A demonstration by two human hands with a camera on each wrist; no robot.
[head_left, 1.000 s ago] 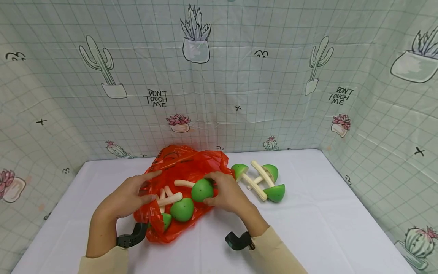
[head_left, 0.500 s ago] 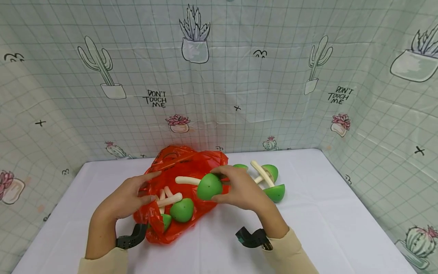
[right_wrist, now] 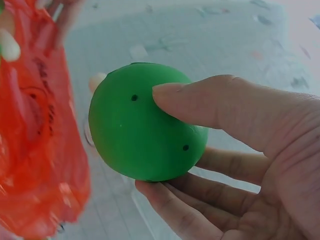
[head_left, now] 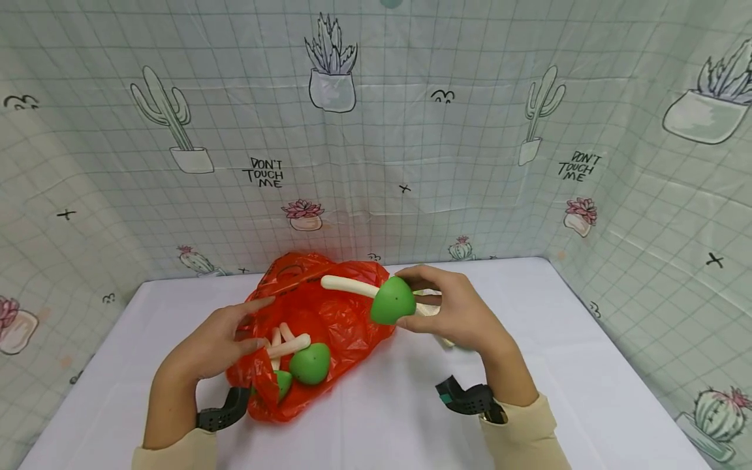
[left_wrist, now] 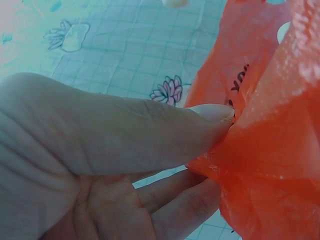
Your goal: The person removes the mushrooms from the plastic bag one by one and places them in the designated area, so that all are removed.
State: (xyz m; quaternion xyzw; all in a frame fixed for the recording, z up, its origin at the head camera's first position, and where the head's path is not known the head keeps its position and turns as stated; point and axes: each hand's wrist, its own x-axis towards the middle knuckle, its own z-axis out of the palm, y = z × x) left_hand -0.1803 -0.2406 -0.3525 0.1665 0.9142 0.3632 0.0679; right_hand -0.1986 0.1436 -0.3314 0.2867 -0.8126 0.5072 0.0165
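Observation:
My right hand (head_left: 455, 307) grips a toy mushroom by its green cap (head_left: 392, 301); its pale stem points left, above the right side of a red plastic bag (head_left: 346, 313). Thumb and fingers hold the cap from opposite sides in the right wrist view, where black dots show on the green cap (right_wrist: 145, 125). At the bag's left side, my left hand (head_left: 208, 343) pinches the edge of the red plastic (left_wrist: 270, 160) between thumb and fingers. Inside the open bag lie several more mushrooms, with a green cap (head_left: 310, 363) and pale stems (head_left: 289, 346) showing.
More toy mushrooms (head_left: 427, 308) lie on the white table (head_left: 529, 365) right of the bag, mostly hidden behind my right hand. A cloth (head_left: 376, 130) printed with cacti hangs behind the table and along both sides.
My right hand has moved right and up, lifting the green-capped mushroom from the bag's contents towards its right edge. The left hand stays at the bag.

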